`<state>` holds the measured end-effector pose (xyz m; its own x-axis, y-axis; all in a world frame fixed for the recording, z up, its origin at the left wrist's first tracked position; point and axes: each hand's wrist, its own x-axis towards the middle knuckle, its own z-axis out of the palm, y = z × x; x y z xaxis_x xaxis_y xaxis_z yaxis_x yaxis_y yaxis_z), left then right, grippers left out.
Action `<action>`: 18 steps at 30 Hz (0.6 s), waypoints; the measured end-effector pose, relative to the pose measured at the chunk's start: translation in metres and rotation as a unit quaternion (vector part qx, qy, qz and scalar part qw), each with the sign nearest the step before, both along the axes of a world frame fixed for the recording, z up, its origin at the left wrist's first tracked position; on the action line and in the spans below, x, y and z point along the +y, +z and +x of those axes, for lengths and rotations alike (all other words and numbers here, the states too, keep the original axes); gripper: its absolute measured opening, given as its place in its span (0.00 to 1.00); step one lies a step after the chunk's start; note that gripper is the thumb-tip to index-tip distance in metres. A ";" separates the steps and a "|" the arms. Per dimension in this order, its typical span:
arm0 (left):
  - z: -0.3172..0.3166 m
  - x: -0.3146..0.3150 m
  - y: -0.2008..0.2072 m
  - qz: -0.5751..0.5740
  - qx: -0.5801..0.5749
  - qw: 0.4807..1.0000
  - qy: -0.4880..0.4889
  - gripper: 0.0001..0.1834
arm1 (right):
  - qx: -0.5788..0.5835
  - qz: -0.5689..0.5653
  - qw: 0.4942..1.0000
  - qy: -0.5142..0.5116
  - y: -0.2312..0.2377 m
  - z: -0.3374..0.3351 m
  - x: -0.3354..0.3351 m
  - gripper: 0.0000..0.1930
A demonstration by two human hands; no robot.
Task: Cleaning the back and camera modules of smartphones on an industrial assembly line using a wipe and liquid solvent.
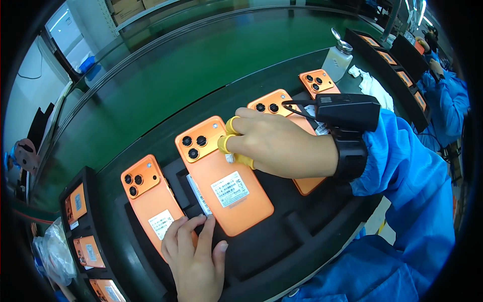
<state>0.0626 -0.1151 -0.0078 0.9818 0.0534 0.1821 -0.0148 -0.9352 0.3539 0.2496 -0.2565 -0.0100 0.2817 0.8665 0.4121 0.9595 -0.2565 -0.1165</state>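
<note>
Several orange smartphones lie back up in a black foam tray [274, 246]. My right hand [282, 143], with yellow finger cots on its fingertips, is closed at the right edge of the middle phone [236, 171], beside its camera plate. A small white piece [230, 158] shows between those fingers; its kind is unclear. My left hand [196, 259] lies with fingers stretched out over the lower end of the left phone [148, 186], fingertips by a white label strip [199, 195] under the middle phone. Another phone [275, 100] is partly hidden behind my right hand.
A small phone [318, 80] lies at the far right near a pump bottle [338, 59] and a white cloth [375, 88]. Phone trays stand at the left [93, 201] and far right [359, 45]. A green conveyor belt [201, 60] runs behind; a co-worker's blue sleeve [448, 105] shows at right.
</note>
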 end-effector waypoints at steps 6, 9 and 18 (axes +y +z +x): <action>-0.001 0.000 -0.002 -0.003 -0.006 1.000 0.005 0.18 | 0.003 0.002 1.000 -0.003 -0.006 -0.004 0.015 0.07; -0.002 0.000 -0.002 -0.002 0.000 1.000 0.011 0.18 | -0.029 0.035 0.999 0.009 -0.010 -0.009 0.030 0.07; -0.002 0.000 -0.002 -0.011 -0.014 1.000 0.004 0.17 | -0.013 0.009 0.992 0.122 -0.009 -0.022 0.040 0.07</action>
<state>0.0609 -0.1150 -0.0097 0.9760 0.0650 0.2081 -0.0178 -0.9276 0.3732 0.2278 -0.2165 -0.0194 0.0527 0.9001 0.4324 0.9956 -0.0136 -0.0930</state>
